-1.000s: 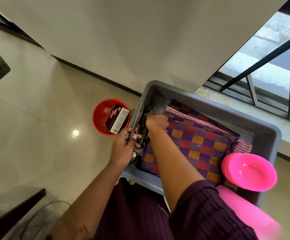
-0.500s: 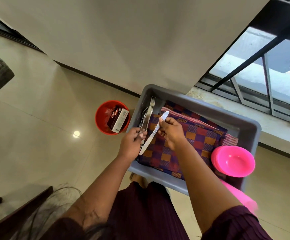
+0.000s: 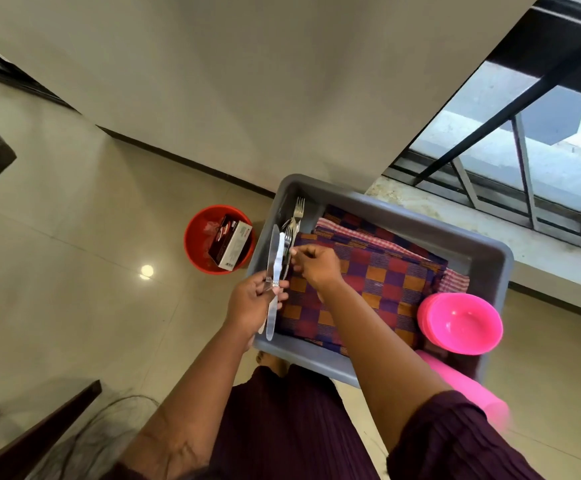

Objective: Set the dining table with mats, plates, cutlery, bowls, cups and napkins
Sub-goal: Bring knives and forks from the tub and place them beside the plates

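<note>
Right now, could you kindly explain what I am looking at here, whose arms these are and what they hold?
There is no machine. A person wears one wide-angle camera on the head, looking down, so the arms are the person's own. The left hand grips a bundle of cutlery, including knives. The right hand pinches a fork in that bundle. Below them is a grey tub holding checked mats, more forks and stacked pink bowls at its corner. On the floor beside the tub stands a red bucket with a box in it.
</note>
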Demonstrator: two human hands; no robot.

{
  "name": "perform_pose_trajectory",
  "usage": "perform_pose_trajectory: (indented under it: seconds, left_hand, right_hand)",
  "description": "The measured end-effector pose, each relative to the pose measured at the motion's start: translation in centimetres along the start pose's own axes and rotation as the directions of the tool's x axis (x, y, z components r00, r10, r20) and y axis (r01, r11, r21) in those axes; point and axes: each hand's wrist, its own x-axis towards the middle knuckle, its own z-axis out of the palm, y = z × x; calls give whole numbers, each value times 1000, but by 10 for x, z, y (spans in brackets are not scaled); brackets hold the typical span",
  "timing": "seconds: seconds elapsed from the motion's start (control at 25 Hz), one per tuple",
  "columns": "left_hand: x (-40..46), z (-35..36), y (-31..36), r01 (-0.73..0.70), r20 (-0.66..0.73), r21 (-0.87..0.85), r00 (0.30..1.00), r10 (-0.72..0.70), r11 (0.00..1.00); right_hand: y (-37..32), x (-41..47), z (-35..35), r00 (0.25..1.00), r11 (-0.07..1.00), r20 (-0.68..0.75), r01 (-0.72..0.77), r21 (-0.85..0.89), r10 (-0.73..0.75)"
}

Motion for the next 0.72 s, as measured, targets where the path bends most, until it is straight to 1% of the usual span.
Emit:
perform_pose_trajectory:
  seconds: [0.04, 0.08, 0.12, 0.2, 0.24, 0.32, 0.44, 0.48, 0.52, 0.6, 0.64, 0.72]
  left_hand:
    - [3, -3, 2, -17, -20, -16, 1000, 16, 1000]
    - [8, -5, 5, -41, -36, -21, 999, 40, 999]
    - [12, -7, 9, -63, -47, -23, 997, 62, 998]
    - [20, -13, 15, -90, -69, -30, 994, 87, 996]
    - [21, -16, 18, -102, -79, -42, 992, 98, 994]
    - [23, -23, 21, -113, -95, -70, 990, 106, 991]
    - [21, -34, 18, -116, -110, -106, 988, 105, 988]
    - [20, -36, 16, -119, -108, -111, 988, 107, 987]
    - [18, -38, 13, -117, -106, -112, 989, 105, 987]
    - [15, -42, 7, -100, -106, -118, 991, 87, 988]
    - [13, -44, 4, -93, -106, -121, 991, 80, 988]
    - [10, -45, 2, -76, -105, -118, 992, 63, 990]
  right_hand:
    - [-3, 9, 4, 999, 996, -45, 5, -84, -9]
    - [-6, 18, 9, 998, 985, -48, 27, -170, -35]
    - [-9, 26, 13, 998, 963, -19, 53, -264, -60]
    - [-15, 41, 22, 998, 873, 38, 68, -483, -57]
    - [-16, 44, 26, 999, 817, 31, 38, -575, -25]
    - [-13, 43, 37, 1000, 711, -19, -30, -703, 24]
    - [-5, 37, 51, 996, 549, -92, -68, -833, -17]
    - [-3, 39, 54, 994, 523, -102, -70, -850, -33]
    - [-5, 38, 54, 993, 527, -111, -75, -847, -37]
    - [-1, 44, 48, 993, 598, -100, -48, -800, -55]
    - [1, 45, 42, 993, 660, -96, -26, -751, -70]
    - [7, 40, 25, 990, 832, -116, 0, -556, -77]
